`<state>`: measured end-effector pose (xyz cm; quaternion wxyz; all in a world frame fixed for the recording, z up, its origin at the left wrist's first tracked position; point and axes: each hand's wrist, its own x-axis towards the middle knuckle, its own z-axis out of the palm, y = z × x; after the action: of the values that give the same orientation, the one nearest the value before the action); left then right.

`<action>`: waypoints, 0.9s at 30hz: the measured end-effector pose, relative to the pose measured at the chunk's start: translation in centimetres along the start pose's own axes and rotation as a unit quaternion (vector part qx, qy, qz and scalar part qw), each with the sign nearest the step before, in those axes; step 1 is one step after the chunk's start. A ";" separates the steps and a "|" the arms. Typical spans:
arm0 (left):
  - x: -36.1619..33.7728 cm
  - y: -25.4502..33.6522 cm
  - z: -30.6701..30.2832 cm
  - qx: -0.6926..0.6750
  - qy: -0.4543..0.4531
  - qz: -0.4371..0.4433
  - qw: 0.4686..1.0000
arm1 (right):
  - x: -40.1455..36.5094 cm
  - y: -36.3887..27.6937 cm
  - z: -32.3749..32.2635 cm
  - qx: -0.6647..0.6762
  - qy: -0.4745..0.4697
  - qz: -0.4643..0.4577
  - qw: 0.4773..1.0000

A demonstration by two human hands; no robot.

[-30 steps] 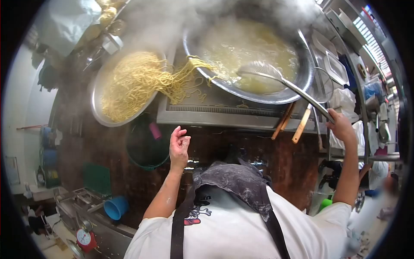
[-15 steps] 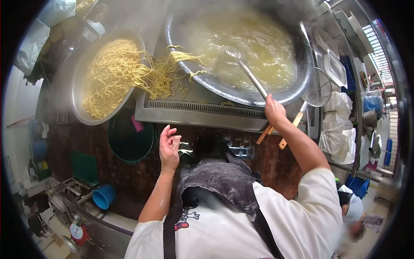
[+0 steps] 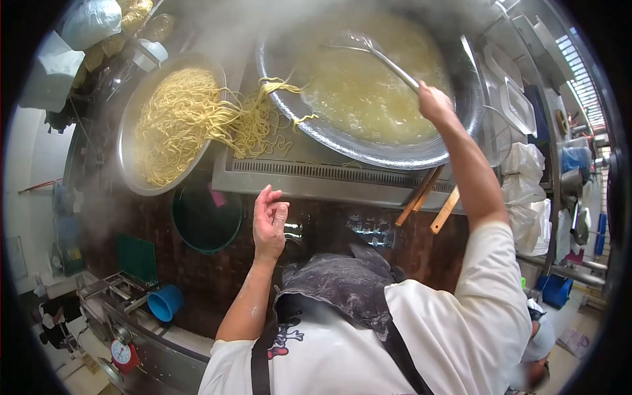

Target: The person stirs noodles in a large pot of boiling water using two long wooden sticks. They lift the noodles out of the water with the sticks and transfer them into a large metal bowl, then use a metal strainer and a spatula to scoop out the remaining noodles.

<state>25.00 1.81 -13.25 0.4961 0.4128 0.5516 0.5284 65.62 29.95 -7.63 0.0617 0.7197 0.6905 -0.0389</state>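
My right hand grips the handle of a long metal skimmer with a slotted head. Its head is at the far part of a wide metal wok of cloudy, steaming, bubbling liquid. My left hand hangs in the air before the stove front, holding nothing, its fingers loosely bent and apart. Yellow noodles lie heaped in a large metal bowl on the left. Strands trail from it across the stove top, and a few drape over the wok's rim.
Wooden handles jut out past the stove's front edge. A round wire strainer rests right of the wok. Below stand a dark green bin and a blue bucket. Another person is at lower right.
My right hand has moved up and slightly right, and the skimmer's head has swung toward the far side of the wok. The view has shifted slightly; my left hand stays empty.
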 end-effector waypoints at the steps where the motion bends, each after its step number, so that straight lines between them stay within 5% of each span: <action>1: -0.2 -0.2 -0.5 -0.005 -0.003 -0.001 1.000 | -2.6 1.6 -1.1 -0.016 0.019 -0.011 1.000; 8: -0.9 -3.4 -2.3 0.019 -0.060 -0.033 0.997 | -19.5 9.7 -12.1 -0.059 -0.052 0.058 0.995; 11: -0.1 -3.5 -2.0 0.016 -0.082 -0.033 0.996 | -24.7 15.2 -14.1 -0.085 -0.015 0.013 0.996; 16: 2.0 -4.1 -1.5 0.005 -0.059 -0.028 0.998 | -28.5 14.4 -18.4 -0.178 -0.148 0.113 0.966; 19: 2.9 -4.9 -1.5 -0.023 -0.038 -0.041 0.998 | -27.8 15.1 -14.3 -0.191 -0.151 0.069 0.968; 23: 3.1 -5.4 -1.0 -0.024 -0.013 -0.047 0.999 | -22.6 13.8 0.2 -0.109 -0.118 0.056 0.985; 25: 3.0 -5.4 -0.5 -0.024 0.004 -0.045 0.999 | -17.7 8.8 2.6 -0.090 -0.149 0.117 0.978; 27: 2.3 -5.2 0.0 -0.033 0.026 -0.045 0.998 | -13.2 8.5 6.0 -0.050 -0.054 0.039 0.997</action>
<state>24.99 3.53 -18.70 0.5182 0.3569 0.5648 0.5340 73.66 15.73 -11.44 0.1364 0.7389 0.6586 -0.0411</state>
